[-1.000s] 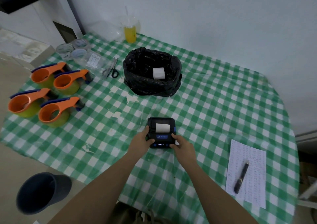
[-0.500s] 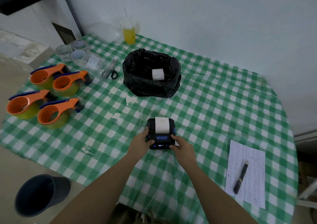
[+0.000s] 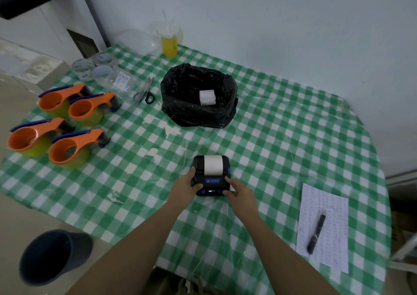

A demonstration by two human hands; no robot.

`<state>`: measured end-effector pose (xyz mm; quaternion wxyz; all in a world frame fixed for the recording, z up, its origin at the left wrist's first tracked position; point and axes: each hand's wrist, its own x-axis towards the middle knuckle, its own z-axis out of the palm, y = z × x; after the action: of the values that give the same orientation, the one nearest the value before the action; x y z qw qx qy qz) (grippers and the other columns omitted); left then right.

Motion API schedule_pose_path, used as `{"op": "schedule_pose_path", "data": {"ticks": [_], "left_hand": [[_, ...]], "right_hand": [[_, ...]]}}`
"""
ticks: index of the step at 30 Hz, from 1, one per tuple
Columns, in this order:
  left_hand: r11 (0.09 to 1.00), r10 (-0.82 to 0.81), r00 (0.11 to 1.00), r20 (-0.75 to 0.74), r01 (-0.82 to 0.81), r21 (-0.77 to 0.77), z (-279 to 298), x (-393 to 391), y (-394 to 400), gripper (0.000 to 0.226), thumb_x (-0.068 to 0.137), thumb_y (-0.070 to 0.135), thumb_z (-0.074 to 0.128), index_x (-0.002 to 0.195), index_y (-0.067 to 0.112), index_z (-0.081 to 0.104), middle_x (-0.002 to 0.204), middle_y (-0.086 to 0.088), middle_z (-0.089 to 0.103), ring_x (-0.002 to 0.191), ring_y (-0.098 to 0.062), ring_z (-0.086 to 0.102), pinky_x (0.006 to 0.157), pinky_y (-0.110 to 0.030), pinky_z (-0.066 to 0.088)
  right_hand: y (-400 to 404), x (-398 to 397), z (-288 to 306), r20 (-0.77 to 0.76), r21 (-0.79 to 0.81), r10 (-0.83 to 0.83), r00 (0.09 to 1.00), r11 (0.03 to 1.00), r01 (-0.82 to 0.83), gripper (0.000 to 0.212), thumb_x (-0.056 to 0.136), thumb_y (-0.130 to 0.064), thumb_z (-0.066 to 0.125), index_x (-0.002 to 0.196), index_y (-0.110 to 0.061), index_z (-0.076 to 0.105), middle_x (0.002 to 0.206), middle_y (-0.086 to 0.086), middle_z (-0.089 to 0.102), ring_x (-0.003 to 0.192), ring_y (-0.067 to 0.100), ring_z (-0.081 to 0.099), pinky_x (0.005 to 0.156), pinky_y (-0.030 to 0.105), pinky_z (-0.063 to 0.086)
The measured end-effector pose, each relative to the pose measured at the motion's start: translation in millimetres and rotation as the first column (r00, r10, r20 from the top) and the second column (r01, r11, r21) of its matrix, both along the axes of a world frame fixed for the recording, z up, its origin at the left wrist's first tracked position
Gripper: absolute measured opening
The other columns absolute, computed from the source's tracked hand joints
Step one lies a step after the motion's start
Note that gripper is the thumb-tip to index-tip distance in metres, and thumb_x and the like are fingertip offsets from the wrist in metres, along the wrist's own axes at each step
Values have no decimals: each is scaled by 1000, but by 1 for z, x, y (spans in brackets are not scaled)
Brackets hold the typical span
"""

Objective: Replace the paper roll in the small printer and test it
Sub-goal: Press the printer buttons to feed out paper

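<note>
Head view: printer sits on the table at centre, slightly toward 6 o'clock, square to the person. Left hand holds its left edge, thumb on the top face; right hand holds the right front corner, a fingertip near the lit button row. Both grips are closed on the printer body. A white paper strip lies over the rear half of the lid, fed out toward 12 o'clock. Whether it carries print cannot be made out.

At 12 o'clock from the printer, well apart, a black bag holds a white roll. Sheet with pen at 4 o'clock. Four tape dispensers at 10 o'clock.

Handling judgement:
- Printer: rigid plastic shell, probably light, so a button press could push it over the slick tablecloth. Clamp by the two side walls, as now; keep fingers off the lid seam and paper slot.
- Paper strip: thin, limp, creases easily. Take it by the free end, pull against the slot's edge to tear, not straight up.
- Roll in the bag: light, stiff across the core; pinch by its flat ends.

Step in hand: likely the test feed, task near its end.
</note>
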<state>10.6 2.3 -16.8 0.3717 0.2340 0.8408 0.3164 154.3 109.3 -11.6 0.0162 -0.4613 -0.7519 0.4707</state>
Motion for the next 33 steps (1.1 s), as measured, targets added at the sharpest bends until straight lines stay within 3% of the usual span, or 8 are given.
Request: {"op": "schedule_pose_path", "data": {"ticks": [33], "left_hand": [[1000, 4, 1000, 11, -4, 17, 3, 0, -1, 68, 87, 14, 59, 145, 14, 23, 141, -14, 49, 128, -28, 48, 107, -41, 41]], "right_hand": [[-1, 0, -1, -6, -6, -23, 1000, 1000, 23, 43, 85, -11, 64, 126, -23, 55, 121, 9, 66, 92, 24, 68, 86, 41, 54]]}}
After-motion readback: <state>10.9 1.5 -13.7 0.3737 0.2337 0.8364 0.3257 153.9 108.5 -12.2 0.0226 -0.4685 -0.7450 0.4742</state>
